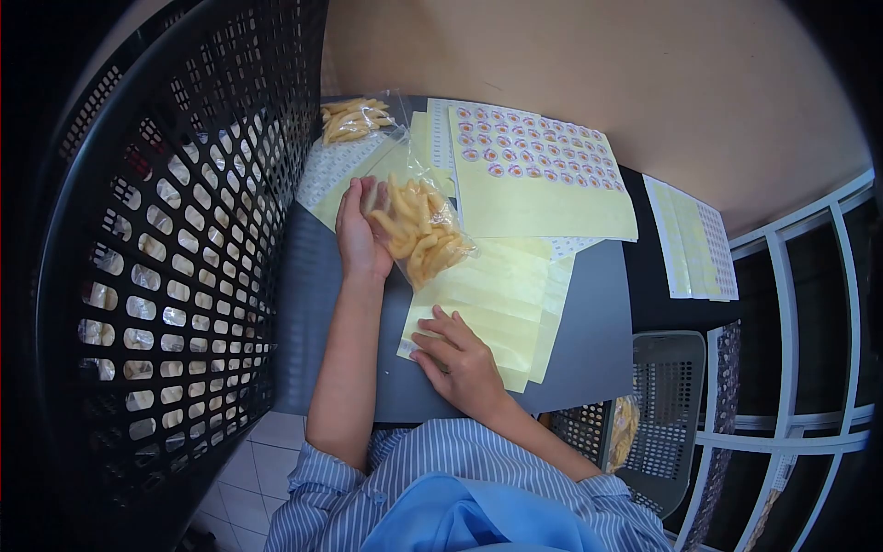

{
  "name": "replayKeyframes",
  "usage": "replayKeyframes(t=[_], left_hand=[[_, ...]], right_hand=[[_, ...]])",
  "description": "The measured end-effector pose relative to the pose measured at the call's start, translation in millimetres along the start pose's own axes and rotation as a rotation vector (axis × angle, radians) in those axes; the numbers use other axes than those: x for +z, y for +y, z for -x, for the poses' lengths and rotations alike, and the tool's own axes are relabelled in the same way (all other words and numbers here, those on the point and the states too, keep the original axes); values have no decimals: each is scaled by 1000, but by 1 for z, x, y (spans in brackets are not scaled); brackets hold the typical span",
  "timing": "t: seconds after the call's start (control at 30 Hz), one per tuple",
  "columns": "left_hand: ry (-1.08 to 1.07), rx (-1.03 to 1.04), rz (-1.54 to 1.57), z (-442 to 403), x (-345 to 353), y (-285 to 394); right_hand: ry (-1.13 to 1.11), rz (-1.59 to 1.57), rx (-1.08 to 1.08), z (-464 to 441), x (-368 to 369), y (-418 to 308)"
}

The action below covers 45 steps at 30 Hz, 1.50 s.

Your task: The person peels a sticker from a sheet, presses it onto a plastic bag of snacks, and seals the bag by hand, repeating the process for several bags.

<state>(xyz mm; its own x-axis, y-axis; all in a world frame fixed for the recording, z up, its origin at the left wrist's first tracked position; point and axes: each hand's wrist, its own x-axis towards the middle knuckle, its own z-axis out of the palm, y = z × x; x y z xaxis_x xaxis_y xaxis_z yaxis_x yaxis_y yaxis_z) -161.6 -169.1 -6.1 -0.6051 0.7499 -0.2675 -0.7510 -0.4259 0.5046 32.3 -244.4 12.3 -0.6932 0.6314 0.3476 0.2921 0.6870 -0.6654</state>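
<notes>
Upper centre, the snack bag slants steeply toward lower right, held by the left hand; the right hand, fingers loosely parted, is just below it.

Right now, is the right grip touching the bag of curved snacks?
Apart. The head view shows pale yellow paper between the fingertips of the right grip and the bag of curved snacks.

My bag is clear, glossy plastic; the sheets are paper, the basket smooth black plastic, my striped sleeve matt cloth.
</notes>
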Motion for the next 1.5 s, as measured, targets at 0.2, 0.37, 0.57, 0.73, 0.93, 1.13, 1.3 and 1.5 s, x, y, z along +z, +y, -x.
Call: replayKeyframes(t=[0.2, 0.37, 0.57, 0.73, 0.93, 1.13, 1.3, 1.5], left_hand=[[20, -44, 52, 5, 4, -5], [-15, -147, 10, 9, 7, -14], [-5, -141, 18, 9, 7, -13], [-19, -140, 17, 9, 7, -13], [-28, -136, 33, 7, 4, -13], [-17, -136, 4, 15, 12, -12], [-25, -111, -7, 16, 12, -12], [-26, -109, -11, 16, 11, -13]], right_hand=[[6, 16, -14, 1, 2, -1], [14, 47, -56, 1, 3, 0], [25, 30, -36, 1, 5, 1], [27, 11, -7, 3, 5, -1], [31, -16, 28, 2, 6, -2], [56, -13, 21, 1, 7, -3], [53, -32, 45, -2, 8, -4], [47, -38, 54, -2, 6, -5]])
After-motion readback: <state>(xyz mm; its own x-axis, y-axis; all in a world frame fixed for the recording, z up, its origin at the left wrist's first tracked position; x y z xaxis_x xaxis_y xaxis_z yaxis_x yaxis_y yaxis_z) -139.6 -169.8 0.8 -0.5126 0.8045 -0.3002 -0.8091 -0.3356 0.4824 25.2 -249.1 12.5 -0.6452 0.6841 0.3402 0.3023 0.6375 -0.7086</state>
